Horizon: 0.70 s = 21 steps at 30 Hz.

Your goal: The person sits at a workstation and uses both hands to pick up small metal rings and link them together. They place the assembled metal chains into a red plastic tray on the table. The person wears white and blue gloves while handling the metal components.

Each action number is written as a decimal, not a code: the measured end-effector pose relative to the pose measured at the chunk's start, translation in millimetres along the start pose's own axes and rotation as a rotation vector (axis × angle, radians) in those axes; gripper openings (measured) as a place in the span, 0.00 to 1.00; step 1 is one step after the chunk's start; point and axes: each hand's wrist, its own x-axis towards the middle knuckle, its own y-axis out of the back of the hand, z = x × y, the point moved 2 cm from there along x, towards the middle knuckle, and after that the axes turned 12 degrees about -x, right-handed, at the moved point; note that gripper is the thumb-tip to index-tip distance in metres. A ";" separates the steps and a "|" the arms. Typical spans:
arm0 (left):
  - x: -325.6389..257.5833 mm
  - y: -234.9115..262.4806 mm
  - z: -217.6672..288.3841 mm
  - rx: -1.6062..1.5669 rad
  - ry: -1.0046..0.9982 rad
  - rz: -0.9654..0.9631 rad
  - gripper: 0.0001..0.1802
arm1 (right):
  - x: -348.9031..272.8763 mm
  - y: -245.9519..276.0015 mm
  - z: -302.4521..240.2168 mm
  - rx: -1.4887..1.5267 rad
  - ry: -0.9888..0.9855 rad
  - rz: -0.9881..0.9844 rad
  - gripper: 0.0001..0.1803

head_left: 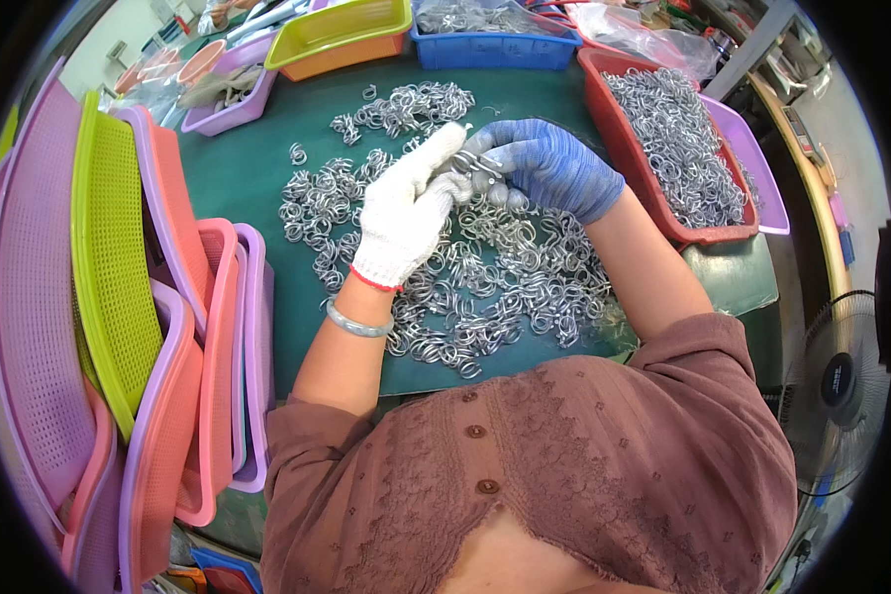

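The left hand [406, 208], in a white knit glove, and the right hand [549, 163], in a blue glove, meet over the middle of the green worktop [238, 168]. Between them is a small cluster of metal rings [475, 166] — the left grip is closed on it from the left side, thumb and fingertips pinching, and the right grip is closed on the same cluster from the right, its fingers curled in over the top. The held rings sit right at the fingertips of both hands, raised just above the loose heap below.

That heap of rings [495, 277] spreads over the worktop under and around both wrists, reaching toward the person's chest; a thinner scatter [406, 107] lies farther out, beyond the hands. A pale bangle [358, 324] circles the left wrist.

To the right of the hands, a red tray [619, 134] is filled with more rings and rests on a purple tray [757, 163]. At the far edge stand a blue tray [495, 49], a yellow-green tray on an orange one [337, 35] and a lilac tray [230, 111]. On the left — well apart from the hands — pink, purple and green baskets [119, 287] lean stacked on edge. A fan [841, 381] stands at the lower right.
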 end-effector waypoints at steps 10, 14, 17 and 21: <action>-3.0 -15.8 6.9 -0.201 0.129 0.061 0.25 | -8.6 -1.9 12.7 0.123 0.079 0.017 0.13; -1.0 -15.0 13.9 -0.222 0.204 0.075 0.22 | -10.5 -2.6 13.3 0.093 0.058 0.031 0.14; 0.7 -8.6 10.4 -0.214 0.270 0.054 0.21 | -13.1 -10.7 12.9 0.045 0.005 0.099 0.14; -1.7 -9.4 9.1 -0.200 0.258 0.088 0.18 | -15.6 -15.5 12.8 -0.026 -0.023 0.179 0.14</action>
